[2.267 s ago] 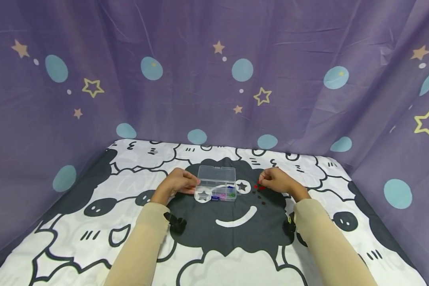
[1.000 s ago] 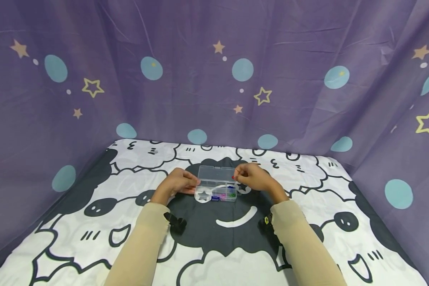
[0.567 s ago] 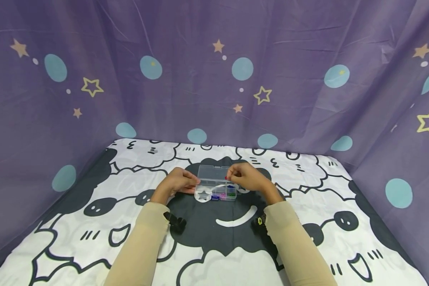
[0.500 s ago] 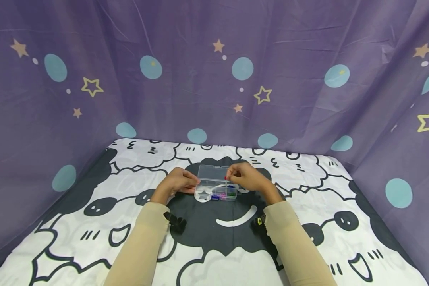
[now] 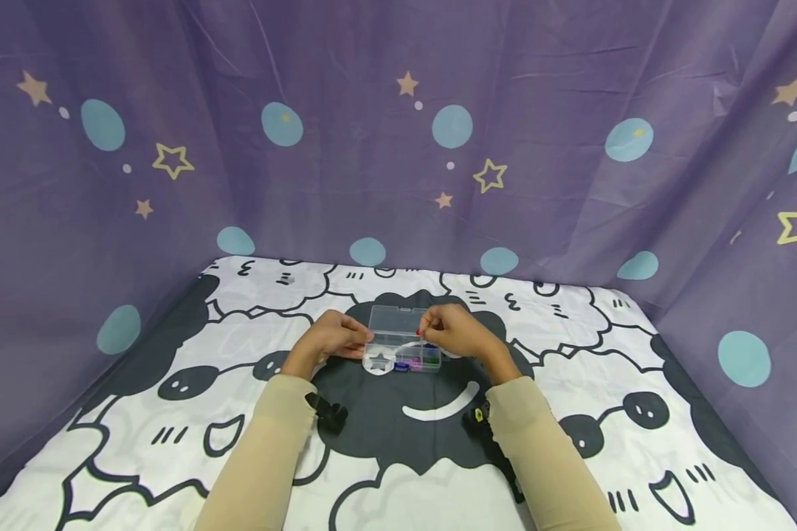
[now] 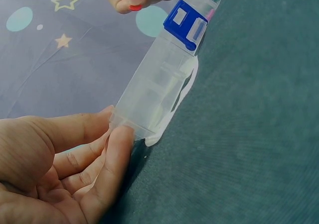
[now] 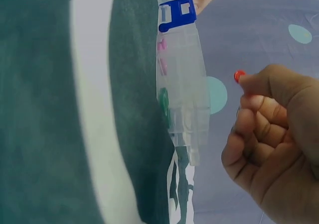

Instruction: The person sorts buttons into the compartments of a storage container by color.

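Observation:
A clear compartment box (image 6: 149,79) with a blue latch (image 6: 187,25) lies on the dark part of the cloth, its lid (image 5: 393,321) folded back. Pink pieces (image 7: 162,45) and a green piece (image 7: 164,102) show inside. My left hand (image 5: 335,335) pinches the box's left end between thumb and fingers. Above the right-hand compartments, my right hand (image 5: 454,328) pinches a small round red piece (image 7: 239,76) at its fingertips. The red piece is clear of the box walls in the right wrist view.
A sheep-patterned cloth (image 5: 372,501) covers the surface, with a purple curtain (image 5: 372,192) standing behind and at both sides. The right hand and forearm cover the spot where small red and dark pieces lay earlier.
From the small pieces right of the box, my right hand has moved left over the box with the red piece, and has barely moved since half a second ago. The left hand stayed put.

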Tool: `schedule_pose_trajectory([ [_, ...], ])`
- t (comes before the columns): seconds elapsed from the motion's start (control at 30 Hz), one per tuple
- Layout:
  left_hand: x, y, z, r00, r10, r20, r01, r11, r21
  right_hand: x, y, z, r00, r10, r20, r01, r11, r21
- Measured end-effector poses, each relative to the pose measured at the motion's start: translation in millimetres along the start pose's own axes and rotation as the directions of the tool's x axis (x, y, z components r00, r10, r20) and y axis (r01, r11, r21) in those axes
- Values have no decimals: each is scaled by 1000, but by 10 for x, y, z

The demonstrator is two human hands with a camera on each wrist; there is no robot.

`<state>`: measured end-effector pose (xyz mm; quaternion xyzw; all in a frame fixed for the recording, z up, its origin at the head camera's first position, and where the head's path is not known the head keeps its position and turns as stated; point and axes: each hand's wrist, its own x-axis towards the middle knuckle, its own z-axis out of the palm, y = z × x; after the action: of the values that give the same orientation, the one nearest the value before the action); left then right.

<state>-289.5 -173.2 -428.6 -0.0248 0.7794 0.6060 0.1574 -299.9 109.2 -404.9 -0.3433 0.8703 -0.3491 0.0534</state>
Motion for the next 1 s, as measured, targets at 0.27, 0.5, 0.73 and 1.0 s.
schedule_pose_trajectory([
  [0.27,12,-2,1,1000,0,-5,0,1000,3,21,-20,27,998,54,-31,-55,998,-32],
  [0.5,9,1,-1,1000,10,2,-10,1000,4,25,-32,55,997,60,-42,-62,998,-29],
  [0.73,16,-3,6,1000,1,9,-1,1000,4,17,-4,40,996,78,-43,-79,996,-29],
  [1.0,30,-1,-6,1000,4,9,-4,1000,-11,-101,86,-160,994,102,-46,-101,994,32],
])
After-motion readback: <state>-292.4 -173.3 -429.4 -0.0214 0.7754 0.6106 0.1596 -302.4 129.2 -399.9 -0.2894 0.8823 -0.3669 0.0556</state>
